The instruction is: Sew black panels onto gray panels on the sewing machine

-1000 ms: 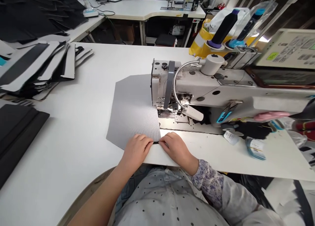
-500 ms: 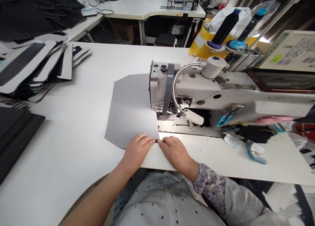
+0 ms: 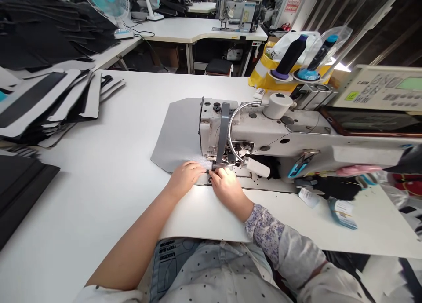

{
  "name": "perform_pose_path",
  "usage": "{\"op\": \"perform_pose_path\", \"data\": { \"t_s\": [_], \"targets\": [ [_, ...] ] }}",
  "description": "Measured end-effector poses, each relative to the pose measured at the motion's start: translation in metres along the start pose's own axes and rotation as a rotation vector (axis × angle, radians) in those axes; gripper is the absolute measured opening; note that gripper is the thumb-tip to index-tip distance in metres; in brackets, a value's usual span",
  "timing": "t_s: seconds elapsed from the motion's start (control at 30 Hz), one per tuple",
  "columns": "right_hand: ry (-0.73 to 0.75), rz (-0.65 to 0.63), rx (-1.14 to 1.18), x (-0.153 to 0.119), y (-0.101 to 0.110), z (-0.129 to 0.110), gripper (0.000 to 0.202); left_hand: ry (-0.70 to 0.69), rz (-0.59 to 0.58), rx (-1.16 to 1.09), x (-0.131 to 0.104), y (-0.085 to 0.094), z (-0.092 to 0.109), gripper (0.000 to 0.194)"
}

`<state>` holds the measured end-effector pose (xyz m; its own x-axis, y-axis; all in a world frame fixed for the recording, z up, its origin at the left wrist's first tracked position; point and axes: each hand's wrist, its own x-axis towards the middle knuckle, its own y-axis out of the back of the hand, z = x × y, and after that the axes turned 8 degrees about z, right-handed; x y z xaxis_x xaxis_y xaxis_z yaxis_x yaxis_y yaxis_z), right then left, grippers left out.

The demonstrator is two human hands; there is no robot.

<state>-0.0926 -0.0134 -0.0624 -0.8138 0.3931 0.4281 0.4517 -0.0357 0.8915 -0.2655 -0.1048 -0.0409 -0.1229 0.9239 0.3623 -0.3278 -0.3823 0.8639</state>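
A grey sheet panel (image 3: 178, 127) with angled corners lies on the table, its right part under the head of the sewing machine (image 3: 244, 118). My left hand (image 3: 186, 177) is at the panel's near edge, fingers together and closed on it. Just right of it, my right hand (image 3: 227, 186) pinches at the panel's near right corner, close in front of the presser foot (image 3: 219, 164). A small black tab (image 3: 207, 171) shows between my fingertips, partly hidden by them. The needle itself is too small to make out.
Stacked black and white pieces (image 3: 56, 96) and a black stack (image 3: 23, 188) lie on the left. Thread cones (image 3: 292, 56) stand behind the machine. Blue-handled snips (image 3: 298, 164) hang on the machine's body; a labelled packet (image 3: 343, 213) lies right.
Both hands have moved forward with the grey panel, bringing its near right corner and black tab up to the presser foot. The head view has tilted upward.
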Motion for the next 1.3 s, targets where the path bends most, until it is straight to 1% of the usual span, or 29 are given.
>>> {"op": "perform_pose_path", "data": {
  "t_s": [0.2, 0.3, 0.4, 0.57, 0.7, 0.83, 0.97, 1.03, 1.07, 1.13, 1.17, 1.23, 1.3],
  "targets": [
    [-0.026, -0.003, 0.009, 0.008, 0.002, 0.003, 0.029, 0.015, 0.008, 0.007, 0.006, -0.003, -0.003, 0.026],
    [-0.042, -0.023, 0.016, 0.012, 0.003, 0.003, 0.03, 0.027, -0.008, 0.014, 0.007, -0.005, -0.007, 0.025],
    [-0.069, -0.053, 0.012, 0.016, 0.003, 0.003, 0.032, 0.042, 0.006, 0.017, 0.012, -0.007, -0.01, 0.025],
    [-0.105, -0.099, 0.011, 0.02, 0.002, 0.003, 0.035, -0.002, -0.007, -0.026, 0.025, -0.008, -0.019, 0.025],
    [-0.138, -0.12, 0.032, 0.02, 0.002, 0.003, 0.036, 0.003, 0.018, -0.029, 0.028, -0.006, -0.022, 0.026],
    [-0.148, -0.099, 0.064, 0.019, 0.001, 0.003, 0.035, -0.003, 0.025, -0.015, 0.026, -0.007, -0.018, 0.026],
    [-0.159, -0.029, 0.111, 0.019, -0.004, 0.006, 0.033, 0.017, 0.027, 0.018, 0.024, -0.009, -0.017, 0.022],
    [-0.149, 0.014, 0.152, 0.018, -0.006, 0.008, 0.03, 0.074, 0.052, 0.076, 0.022, -0.005, -0.023, 0.024],
    [-0.142, 0.036, 0.17, 0.017, -0.006, 0.009, 0.029, 0.128, 0.074, 0.127, 0.02, -0.001, -0.026, 0.027],
    [-0.137, 0.075, 0.191, 0.016, -0.006, 0.011, 0.025, 0.257, 0.106, 0.255, 0.014, 0.011, -0.033, 0.034],
    [-0.137, 0.094, 0.198, 0.015, -0.005, 0.012, 0.023, 0.312, 0.104, 0.312, 0.01, 0.018, -0.035, 0.036],
    [-0.134, 0.125, 0.214, 0.014, -0.002, 0.012, 0.02, 0.375, 0.045, 0.377, -0.004, 0.032, -0.029, 0.039],
    [-0.131, 0.139, 0.226, 0.012, 0.002, 0.011, 0.018, 0.39, -0.072, 0.356, -0.025, 0.042, -0.011, 0.039]
  ]
}}
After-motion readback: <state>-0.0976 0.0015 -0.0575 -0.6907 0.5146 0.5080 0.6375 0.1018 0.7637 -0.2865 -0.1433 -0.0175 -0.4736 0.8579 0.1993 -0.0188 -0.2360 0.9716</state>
